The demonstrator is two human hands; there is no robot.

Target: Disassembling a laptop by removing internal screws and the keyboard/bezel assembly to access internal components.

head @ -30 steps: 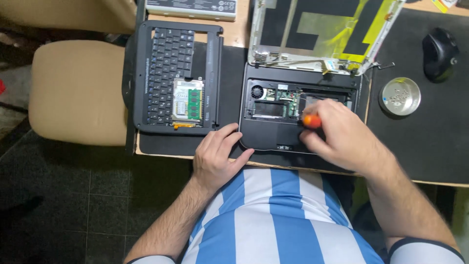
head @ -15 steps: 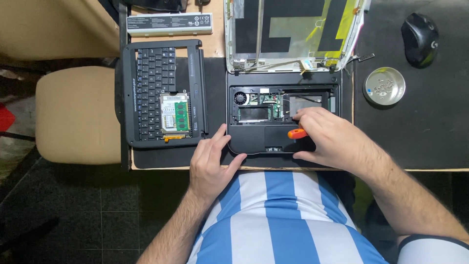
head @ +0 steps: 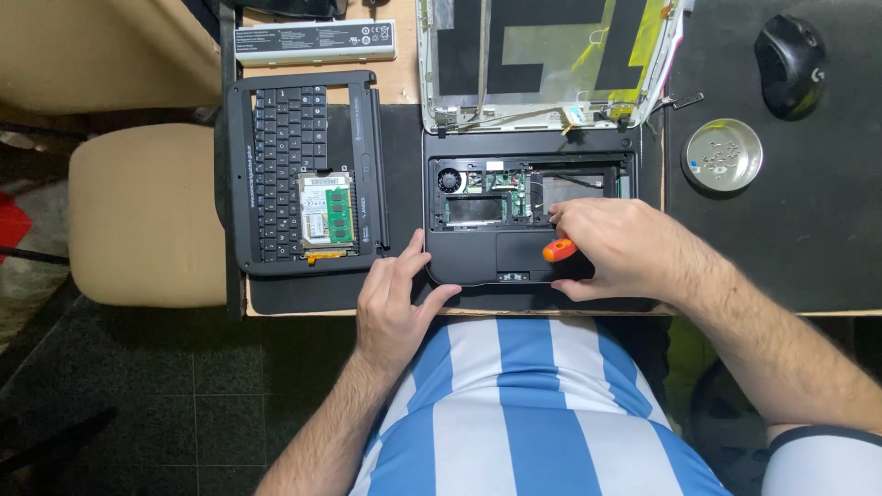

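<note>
Desk mat (head: 808, 248) bearing opened laptop base (head: 478, 262): left hand (head: 395, 303), fingers spread, bracing its corner; right hand (head: 616, 248) pinching orange screwdriver (head: 558, 249), risking slipping onto exposed board.

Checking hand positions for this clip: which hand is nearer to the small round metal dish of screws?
Right. The right hand sits on the opened laptop base, holding an orange-handled screwdriver, just left of and below the metal dish. The left hand rests at the base's front-left corner, much farther away.

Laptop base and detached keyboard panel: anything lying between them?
Head view: nothing sits between the laptop base and the keyboard panel, only a bare strip of black mat. The left hand rests at its near end, on the base's corner.
</note>
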